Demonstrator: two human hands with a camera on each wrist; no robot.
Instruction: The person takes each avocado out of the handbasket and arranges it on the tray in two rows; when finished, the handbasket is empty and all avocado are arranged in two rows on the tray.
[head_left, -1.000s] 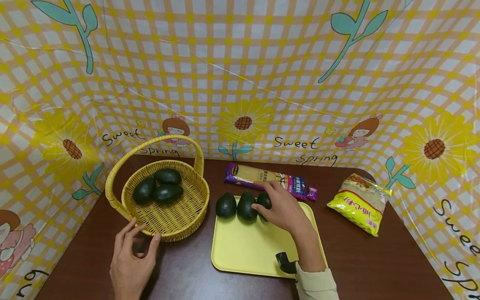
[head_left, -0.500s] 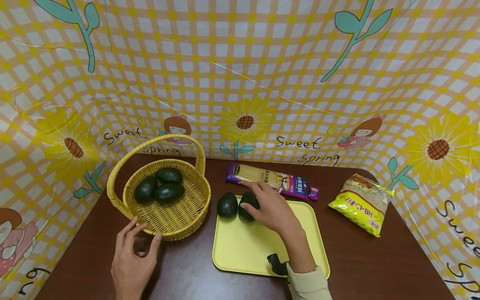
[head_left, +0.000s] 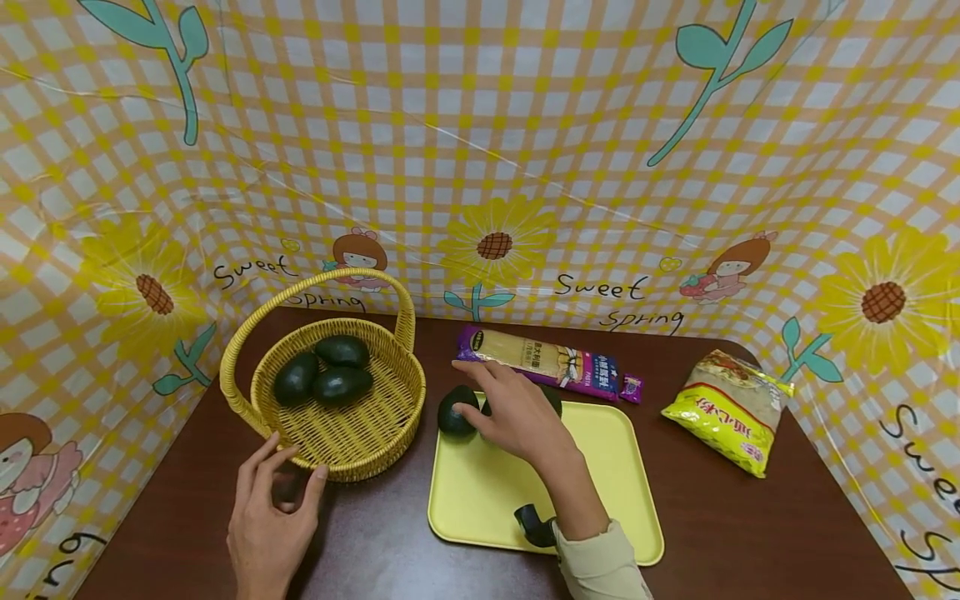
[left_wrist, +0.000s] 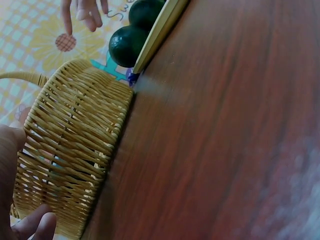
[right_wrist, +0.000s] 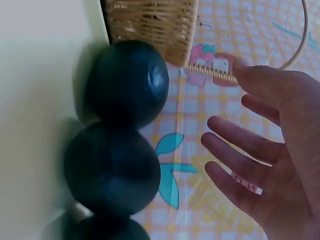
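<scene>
Hovering, right hand (head_left: 516, 412) is spread, empty; left hand (head_left: 272, 518) loosely touches basket (head_left: 363, 436): three avocados (head_left: 342, 386) in, three remaining on tray (head_left: 480, 492), three o'clock.

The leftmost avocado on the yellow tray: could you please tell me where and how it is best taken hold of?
I'd likely grip this avocado by its rounded near and far ends, coming from above with the right hand: the row exposes those ends, while the neighbouring avocado crowds its right side.
</scene>
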